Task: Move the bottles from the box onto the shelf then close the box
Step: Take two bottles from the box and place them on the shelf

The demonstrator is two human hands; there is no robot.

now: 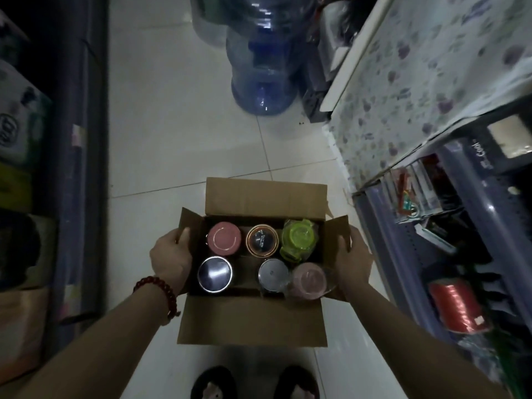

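Now, box: the open cardboard box [253, 318] is on or just above the tiled floor [172, 139], all four flaps folded out; whether it rests or is lifted cannot be told.
Shelf: the shelf unit [431, 220] stands to the box's right, just beside its right flap, already stocked with small goods and a red spool [457, 306].
Water jug: a blue water jug [260, 67] stands beyond the box's far flap, well apart.
Left hand: the left hand [172, 254] wraps its grip over the box's left flap, thumb inside, fingers outside.
Right hand: the right hand [352, 260] clamps its grip on the right flap the same way.
Bottles: six stand upright in two rows, long axes vertical, only lids showing. Far row: pink bottle [224, 237], dark-lidded bottle [262, 240], green bottle [299, 237]. Near row: steel bottle [215, 273], grey-lidded bottle [273, 273], pale pink bottle [309, 279].
Key relation: the bottles lie between the two hands; the right hand is nearer the shelf, and the green and pale pink bottles sit just beside it, so they look like the easiest first lift, straight up.
Progress: none is on the shelf yet, as far as can be judged.
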